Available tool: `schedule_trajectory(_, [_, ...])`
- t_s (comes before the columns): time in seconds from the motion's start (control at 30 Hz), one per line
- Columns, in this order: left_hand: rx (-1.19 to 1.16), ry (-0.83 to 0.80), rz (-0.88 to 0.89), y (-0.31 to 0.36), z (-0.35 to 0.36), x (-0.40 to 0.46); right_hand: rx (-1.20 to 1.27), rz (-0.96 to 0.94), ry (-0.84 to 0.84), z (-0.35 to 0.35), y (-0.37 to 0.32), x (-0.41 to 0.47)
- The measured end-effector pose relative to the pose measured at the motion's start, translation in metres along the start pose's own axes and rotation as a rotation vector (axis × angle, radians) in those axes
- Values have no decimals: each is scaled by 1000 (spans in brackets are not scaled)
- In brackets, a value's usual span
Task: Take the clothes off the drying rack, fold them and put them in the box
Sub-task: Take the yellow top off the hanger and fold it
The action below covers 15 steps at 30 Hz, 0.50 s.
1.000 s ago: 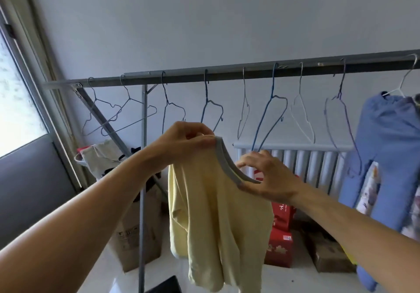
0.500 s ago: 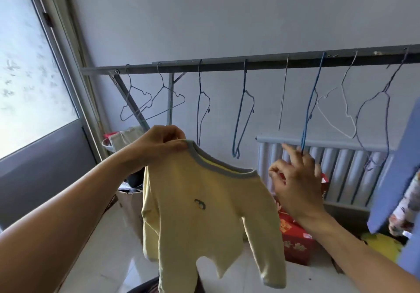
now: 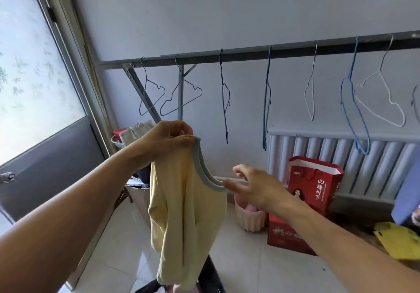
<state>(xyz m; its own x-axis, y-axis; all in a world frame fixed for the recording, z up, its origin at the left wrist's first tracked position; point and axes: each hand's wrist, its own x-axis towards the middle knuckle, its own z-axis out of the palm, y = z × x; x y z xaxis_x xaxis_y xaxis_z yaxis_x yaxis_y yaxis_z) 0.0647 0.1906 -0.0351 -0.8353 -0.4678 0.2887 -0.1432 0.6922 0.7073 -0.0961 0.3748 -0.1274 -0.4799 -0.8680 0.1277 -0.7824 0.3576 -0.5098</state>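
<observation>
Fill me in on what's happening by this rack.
A person is holding a pale yellow top up in front of the drying rack. The left hand has a grip on one end of the grey collar, and the right hand is at the other end. Empty hangers line the rack.

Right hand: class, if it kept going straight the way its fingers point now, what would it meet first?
Probably the grey neckline of the yellow shirt; the right hand has its fingertips at it already.
</observation>
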Motion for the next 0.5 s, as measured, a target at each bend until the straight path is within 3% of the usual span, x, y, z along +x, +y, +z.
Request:
schedule_trajectory(0.13, [-68, -41, -8, -9, -27, -8, 364, 62, -146, 44, -23, 30])
schedule_trajectory(0.3, [-87, 37, -57, -30, -67, -31, 465, 26, -131, 62, -39, 56])
schedule_trajectory(0.4, [-3, 95, -161, -50, -98, -56, 808, -5, -47, 50, -48, 59])
schedule_trajectory(0.5, [21, -75, -335, -65, -115, -83, 941, -76, -30, 31, -64, 60])
